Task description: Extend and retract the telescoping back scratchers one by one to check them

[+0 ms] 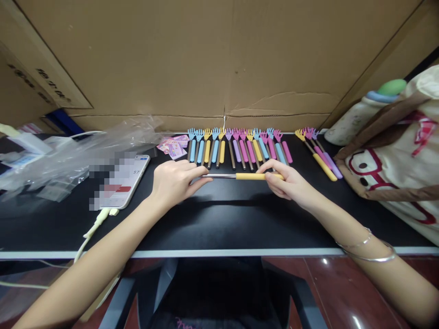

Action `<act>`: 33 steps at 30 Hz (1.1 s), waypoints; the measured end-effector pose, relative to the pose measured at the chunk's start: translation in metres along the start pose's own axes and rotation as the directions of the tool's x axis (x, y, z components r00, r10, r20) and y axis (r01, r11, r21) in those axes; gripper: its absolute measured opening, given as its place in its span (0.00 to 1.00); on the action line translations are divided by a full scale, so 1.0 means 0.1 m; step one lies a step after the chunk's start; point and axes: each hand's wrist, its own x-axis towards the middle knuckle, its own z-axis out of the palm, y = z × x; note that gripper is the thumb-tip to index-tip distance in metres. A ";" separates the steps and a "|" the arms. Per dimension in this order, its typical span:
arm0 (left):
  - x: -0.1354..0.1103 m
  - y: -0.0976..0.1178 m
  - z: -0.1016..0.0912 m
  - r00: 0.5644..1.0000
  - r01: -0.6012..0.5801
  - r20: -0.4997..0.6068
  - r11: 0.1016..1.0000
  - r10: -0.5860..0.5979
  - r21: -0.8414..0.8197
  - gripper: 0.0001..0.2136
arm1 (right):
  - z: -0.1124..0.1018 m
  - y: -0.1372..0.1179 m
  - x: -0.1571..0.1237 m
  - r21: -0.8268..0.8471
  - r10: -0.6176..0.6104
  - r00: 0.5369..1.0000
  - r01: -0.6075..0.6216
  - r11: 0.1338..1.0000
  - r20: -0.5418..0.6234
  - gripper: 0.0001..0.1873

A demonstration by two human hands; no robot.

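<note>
A back scratcher [251, 176] with a metal rod and a yellow grip lies level between my hands, above the black table. My left hand [173, 183] is closed on its metal end, and whatever is at that tip is hidden by the fingers. At the right end my right hand [286, 180] pinches the yellow grip. Just behind, a row of back scratchers [236, 148] lies side by side, with claw heads and grips in blue, yellow, pink and purple. Farther right are a few more back scratchers [322, 160] in yellow, pink and purple.
A phone [125, 180] with a charging cable [99, 224] lies at left, beside clear plastic bags [103, 141]. Small pink cards [174, 147] sit left of the row. At right stand a cloth bag [404, 160] and a bottle [360, 112]. Cardboard [206, 59] walls the back.
</note>
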 end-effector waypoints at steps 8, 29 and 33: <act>0.00 0.01 -0.02 0.999 0.020 0.034 1.000 -0.020 0.000 0.15 | 0.01 0.05 0.01 0.036 0.041 0.999 -0.041 0.999 0.012 0.18; 0.04 0.03 -0.06 0.995 0.082 0.055 0.995 -0.078 -0.058 0.13 | 0.05 0.01 0.09 -0.134 -0.029 0.989 0.009 0.991 -0.147 0.17; 0.05 0.03 -0.08 0.997 0.078 0.010 0.995 -0.078 -0.055 0.12 | -0.03 -0.03 0.06 -0.504 -0.177 0.981 0.116 0.856 -0.076 0.13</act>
